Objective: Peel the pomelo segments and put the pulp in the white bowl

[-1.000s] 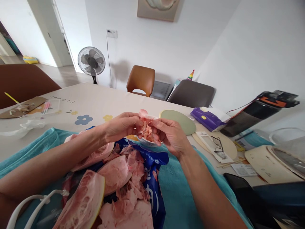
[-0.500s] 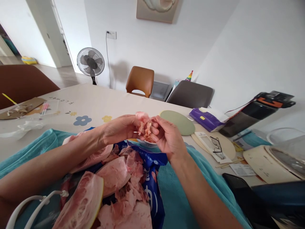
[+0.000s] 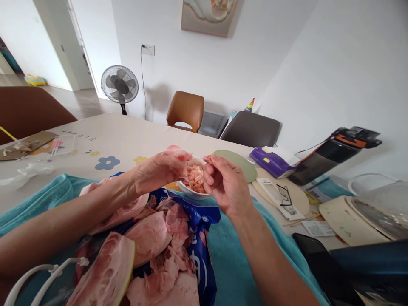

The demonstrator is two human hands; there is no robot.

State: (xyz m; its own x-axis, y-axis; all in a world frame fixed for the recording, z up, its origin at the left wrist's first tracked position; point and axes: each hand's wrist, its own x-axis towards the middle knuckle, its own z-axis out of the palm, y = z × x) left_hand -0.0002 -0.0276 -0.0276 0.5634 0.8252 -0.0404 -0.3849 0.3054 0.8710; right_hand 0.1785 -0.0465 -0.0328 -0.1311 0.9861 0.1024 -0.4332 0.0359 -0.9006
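My left hand (image 3: 162, 170) is closed round a pink pomelo segment (image 3: 183, 155) whose top shows above the fingers. To its right, my right hand (image 3: 228, 180) pinches a small pinkish scrap of pomelo (image 3: 208, 159) between thumb and forefinger. The hands are apart, above a white bowl (image 3: 194, 194) holding loose pomelo pulp (image 3: 194, 178). Nearer to me, thick pomelo rind (image 3: 148, 238) and torn membrane (image 3: 175, 255) lie heaped on a blue printed bag (image 3: 204, 263). My fingers partly cover the bowl.
A teal towel (image 3: 234, 259) lies beneath the bag. To the right are a green oval mat (image 3: 239, 159), a purple tissue pack (image 3: 270, 163), glasses (image 3: 283, 197), a dark bottle (image 3: 328, 155), a cream appliance (image 3: 341, 216) and a phone (image 3: 314, 259). White handles (image 3: 47, 276) stick up front left.
My hands have moved apart, the right one drawing away with a small scrap. More of the bowl and its pulp now shows between them. The view has shifted slightly.
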